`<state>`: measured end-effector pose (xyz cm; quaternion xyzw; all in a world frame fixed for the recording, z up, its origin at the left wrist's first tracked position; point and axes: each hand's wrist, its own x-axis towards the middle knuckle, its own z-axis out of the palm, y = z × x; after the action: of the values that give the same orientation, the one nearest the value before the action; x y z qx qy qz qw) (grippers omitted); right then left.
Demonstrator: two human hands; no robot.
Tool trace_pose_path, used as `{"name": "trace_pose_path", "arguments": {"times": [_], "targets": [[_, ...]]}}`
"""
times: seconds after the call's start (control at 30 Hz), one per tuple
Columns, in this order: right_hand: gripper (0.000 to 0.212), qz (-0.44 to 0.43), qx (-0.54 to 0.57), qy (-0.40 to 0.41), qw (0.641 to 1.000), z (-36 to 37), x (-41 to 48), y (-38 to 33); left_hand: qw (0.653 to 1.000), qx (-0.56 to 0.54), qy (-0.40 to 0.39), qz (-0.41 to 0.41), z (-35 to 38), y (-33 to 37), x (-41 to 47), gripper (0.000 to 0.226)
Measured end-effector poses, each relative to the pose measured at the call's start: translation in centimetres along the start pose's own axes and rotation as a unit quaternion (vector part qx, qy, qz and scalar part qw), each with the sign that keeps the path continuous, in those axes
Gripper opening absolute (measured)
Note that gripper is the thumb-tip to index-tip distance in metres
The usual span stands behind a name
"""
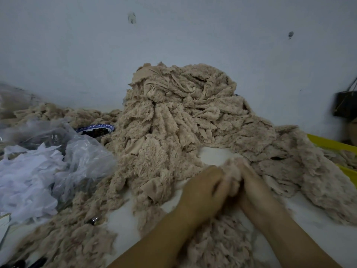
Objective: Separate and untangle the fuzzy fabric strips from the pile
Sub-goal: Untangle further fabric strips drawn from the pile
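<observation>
A tall pile of beige fuzzy fabric strips (179, 113) rises in the middle of the white table (214, 153) and spreads left, right and toward me. My left hand (202, 187) and my right hand (253, 190) meet just in front of the pile. Between them they hold a small tuft of fuzzy strip (232, 171), fingers curled round it. The image is blurred at the fingers, so the exact grip is unclear. More loose strips (218, 238) lie under my forearms.
Clear plastic bags with white scraps (38, 167) lie at the left. A blue-patterned bowl (95, 130) with dark contents sits behind them. A yellow bin edge (332, 144) shows at the right, a dark bag (345, 105) by the wall. Dark scissors handles (23, 263) lie at bottom left.
</observation>
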<state>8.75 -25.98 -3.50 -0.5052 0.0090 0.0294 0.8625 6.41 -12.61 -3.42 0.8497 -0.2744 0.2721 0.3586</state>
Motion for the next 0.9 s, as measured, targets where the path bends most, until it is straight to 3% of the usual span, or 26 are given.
{"name": "trace_pose_path", "arguments": {"times": [0.07, 0.13, 0.2, 0.27, 0.3, 0.4, 0.5, 0.57, 0.63, 0.73, 0.9], "targets": [[0.024, -0.040, -0.049, 0.017, 0.998, 0.3, 0.2, 0.5, 0.982, -0.086, 0.080, -0.145, -1.4, -1.8, 0.0, 0.039], [0.016, -0.037, -0.081, 0.029, 0.996, 0.8, 0.2, 1.0, 0.936, -0.216, 0.147, -0.235, -2.2, -2.8, -0.1, 0.047], [0.017, -0.029, -0.086, 0.030, 0.995, 1.2, 0.2, 1.2, 0.913, -0.263, 0.150, -0.272, -2.5, -3.0, 0.0, 0.064], [0.017, -0.047, -0.121, 0.019, 0.991, 1.1, 0.0, 1.2, 0.911, -0.282, 0.133, -0.268, -2.4, -2.8, 0.2, 0.090], [0.017, -0.067, -0.160, 0.011, 0.985, 1.1, -0.2, 1.1, 0.914, -0.284, 0.133, -0.258, -2.2, -2.8, 0.3, 0.091], [0.017, -0.147, -0.305, 0.005, 0.941, 1.3, -0.9, 1.0, 0.929, -0.235, 0.109, -0.264, -2.1, -2.9, 0.6, 0.073], [0.025, -0.196, -0.387, -0.006, 0.901, 2.1, -1.2, 1.1, 0.933, -0.263, 0.011, -0.247, -1.7, -3.0, 0.5, 0.042], [0.020, -0.205, -0.437, -0.019, 0.876, 2.3, -1.1, 1.4, 0.930, -0.259, -0.053, -0.255, -1.3, -2.8, 0.5, 0.042], [0.013, -0.207, -0.452, -0.031, 0.867, 2.2, -1.0, 1.6, 0.920, -0.263, -0.054, -0.284, -1.3, -2.8, 0.6, 0.036], [0.023, -0.211, -0.470, -0.049, 0.856, 2.3, -1.2, 1.5, 0.891, -0.301, 0.012, -0.339, -1.9, -3.0, 0.7, 0.031], [0.033, -0.215, -0.464, -0.079, 0.856, 2.4, -1.3, 1.8, 0.785, -0.466, 0.084, -0.400, -2.3, -3.4, 1.2, 0.020]]}}
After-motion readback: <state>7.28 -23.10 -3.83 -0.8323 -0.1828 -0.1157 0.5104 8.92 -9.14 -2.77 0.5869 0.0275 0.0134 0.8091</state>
